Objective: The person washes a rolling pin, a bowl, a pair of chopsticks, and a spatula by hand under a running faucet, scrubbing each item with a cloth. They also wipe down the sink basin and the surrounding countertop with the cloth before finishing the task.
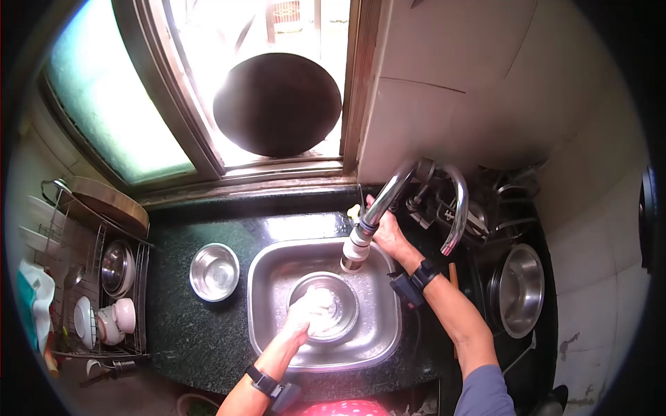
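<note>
My left hand (300,320) reaches over the near-left side of a round metal bowl (352,312) that stands in the steel sink (255,305). Its fingers are inside the bowl among something white (320,305); glare hides their outline and what the white stuff is. My right hand (390,234) is behind the curved chrome faucet (390,193), its fingers closed round the spout pipe and partly hidden by it. The faucet's white and metal nozzle (356,248) hangs over the sink, just beyond the bowl. Dark bands sit on both my wrists.
A small metal bowl (214,272) stands on the dark counter (180,326) left of the sink. Farther left is a dish rack (104,239) with bowls and a round wooden board (111,205). A large metal basin (522,291) leans at the right. A dark round disc (277,104) stands in the window.
</note>
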Demonstrator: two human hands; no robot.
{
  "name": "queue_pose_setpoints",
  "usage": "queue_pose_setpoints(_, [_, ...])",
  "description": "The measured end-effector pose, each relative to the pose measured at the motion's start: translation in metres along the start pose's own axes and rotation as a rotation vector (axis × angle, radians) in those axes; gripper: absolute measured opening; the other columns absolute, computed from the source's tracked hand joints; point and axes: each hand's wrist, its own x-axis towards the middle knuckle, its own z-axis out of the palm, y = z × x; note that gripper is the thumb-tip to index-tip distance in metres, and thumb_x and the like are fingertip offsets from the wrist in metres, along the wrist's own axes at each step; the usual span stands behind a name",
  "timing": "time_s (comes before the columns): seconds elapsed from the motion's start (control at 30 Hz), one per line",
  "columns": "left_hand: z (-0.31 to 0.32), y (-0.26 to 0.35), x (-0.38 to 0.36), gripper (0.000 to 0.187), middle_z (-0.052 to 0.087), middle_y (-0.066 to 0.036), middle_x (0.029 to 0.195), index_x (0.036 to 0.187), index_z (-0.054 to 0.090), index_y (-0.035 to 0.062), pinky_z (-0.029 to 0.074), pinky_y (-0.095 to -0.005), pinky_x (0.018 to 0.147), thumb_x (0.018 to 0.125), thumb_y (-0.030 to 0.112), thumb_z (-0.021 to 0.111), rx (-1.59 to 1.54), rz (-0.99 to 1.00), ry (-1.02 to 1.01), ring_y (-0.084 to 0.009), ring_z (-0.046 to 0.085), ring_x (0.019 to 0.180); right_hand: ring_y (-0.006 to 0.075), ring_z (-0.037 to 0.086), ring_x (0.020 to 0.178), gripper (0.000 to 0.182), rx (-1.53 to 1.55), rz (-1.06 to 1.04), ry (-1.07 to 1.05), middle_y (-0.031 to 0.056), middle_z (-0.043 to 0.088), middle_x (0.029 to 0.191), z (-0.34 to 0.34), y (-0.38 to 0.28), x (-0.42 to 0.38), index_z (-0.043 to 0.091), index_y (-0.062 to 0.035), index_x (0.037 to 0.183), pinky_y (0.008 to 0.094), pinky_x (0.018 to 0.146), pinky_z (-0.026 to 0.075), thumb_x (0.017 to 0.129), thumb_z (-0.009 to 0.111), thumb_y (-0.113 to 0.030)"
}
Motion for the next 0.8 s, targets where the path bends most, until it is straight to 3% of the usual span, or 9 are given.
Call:
queue_pose_setpoints(0.03, [0.008, 0.002, 0.000, 0.018, 0.063, -0.008, 0.081, 0.104, 0.058, 0.0008, 0.054, -0.0295, 0.052, 0.087, 0.006, 0.057, -0.001, -0.013, 0.008, -0.0149, 0.062, 0.062, 0.0206, 0.044, 0.124, 0.062, 0.261, 0.123, -0.054, 0.0145, 0.047, 0.134, 0.001, -0.006, 0.009, 0.031, -0.0003, 0.142, 0.0315, 0.104, 0.034, 0.086, 0.055, -0.004])
queue_pose_setpoints(0.13, [0.018, 0.003, 0.007, 0.019, 0.062, -0.011, 0.095, 0.106, 0.056, 0.0021, 0.058, -0.0340, 0.062, 0.087, 0.002, 0.052, -0.151, -0.031, -0.018, -0.0216, 0.065, 0.080, 0.0208, 0.032, 0.134, 0.083, 0.028, 0.227, -0.162, 0.0154, 0.031, 0.147, -0.003, -0.051, 0.021, 0.016, -0.0001, 0.147, 0.0320, 0.109, 0.026, 0.082, 0.065, -0.019])
queue_pose_setpoints(0.27, [0.009, -0.021, 0.035, 0.020, 0.061, -0.010, 0.092, 0.106, 0.052, 0.0043, 0.057, -0.0339, 0.064, 0.087, 0.001, 0.052, -0.144, 0.051, -0.036, -0.0205, 0.064, 0.079, 0.0190, 0.036, 0.129, 0.078, 0.026, 0.151, -0.189, 0.0145, 0.039, 0.142, -0.004, -0.036, 0.016, 0.021, -0.0018, 0.147, 0.0316, 0.107, 0.027, 0.083, 0.064, -0.019])
queue_pose_setpoints(0.4, [0.032, -0.006, 0.036, 0.020, 0.062, -0.011, 0.088, 0.105, 0.051, 0.0042, 0.055, -0.0316, 0.060, 0.085, -0.001, 0.052, -0.199, 0.025, -0.132, -0.0200, 0.064, 0.073, 0.0126, 0.043, 0.115, 0.065, -0.151, 0.013, -0.196, 0.0003, 0.053, 0.118, 0.008, -0.055, -0.006, 0.031, -0.0041, 0.144, 0.0324, 0.104, 0.030, 0.087, 0.060, -0.014])
queue_pose_setpoints(0.5, [0.042, -0.004, 0.041, 0.021, 0.064, -0.013, 0.085, 0.108, 0.051, 0.0031, 0.055, -0.0322, 0.060, 0.087, 0.001, 0.053, -0.205, 0.013, -0.216, -0.0217, 0.065, 0.073, 0.0239, 0.049, 0.121, 0.050, -0.065, 0.012, -0.185, 0.0178, 0.054, 0.128, 0.008, -0.046, -0.026, 0.044, 0.0029, 0.132, 0.0349, 0.104, 0.036, 0.087, 0.058, -0.015])
queue_pose_setpoints(0.57, [0.048, -0.003, 0.043, 0.025, 0.064, -0.014, 0.087, 0.112, 0.051, 0.0004, 0.056, -0.0336, 0.064, 0.087, 0.003, 0.054, -0.169, -0.002, -0.018, -0.0235, 0.065, 0.076, 0.0188, 0.054, 0.114, 0.044, -0.024, 0.019, -0.145, 0.0128, 0.058, 0.121, 0.020, -0.025, -0.071, 0.054, 0.0008, 0.123, 0.0317, 0.100, 0.039, 0.079, 0.053, -0.003])
queue_pose_setpoints(0.7, [0.021, -0.044, 0.083, 0.021, 0.065, -0.013, 0.097, 0.110, 0.055, -0.0014, 0.055, -0.0368, 0.067, 0.093, 0.009, 0.050, -0.222, 0.040, 0.092, -0.0227, 0.066, 0.081, 0.0154, 0.061, 0.093, 0.042, 0.346, 0.583, -0.115, 0.0069, 0.063, 0.108, 0.074, -0.032, -0.151, 0.053, -0.0005, 0.120, 0.0313, 0.083, 0.050, 0.080, 0.065, -0.008])
queue_pose_setpoints(0.73, [0.028, -0.039, 0.075, 0.023, 0.064, -0.012, 0.100, 0.110, 0.055, -0.0005, 0.055, -0.0384, 0.068, 0.094, 0.015, 0.050, -0.235, 0.134, 0.110, -0.0225, 0.065, 0.088, 0.0151, 0.062, 0.089, 0.041, -0.085, 0.315, 0.002, 0.0084, 0.064, 0.103, 0.087, -0.019, -0.156, 0.057, 0.0002, 0.117, 0.0313, 0.078, 0.052, 0.078, 0.066, -0.009])
queue_pose_setpoints(0.8, [0.022, -0.033, 0.070, 0.024, 0.062, -0.014, 0.099, 0.110, 0.054, -0.0010, 0.057, -0.0383, 0.068, 0.090, 0.012, 0.052, -0.349, -0.078, 0.045, -0.0247, 0.064, 0.088, 0.0130, 0.062, 0.081, 0.029, -0.101, 0.409, 0.144, 0.0086, 0.067, 0.089, 0.094, -0.009, -0.160, 0.063, 0.0039, 0.103, 0.0299, 0.071, 0.051, 0.075, 0.064, -0.006])
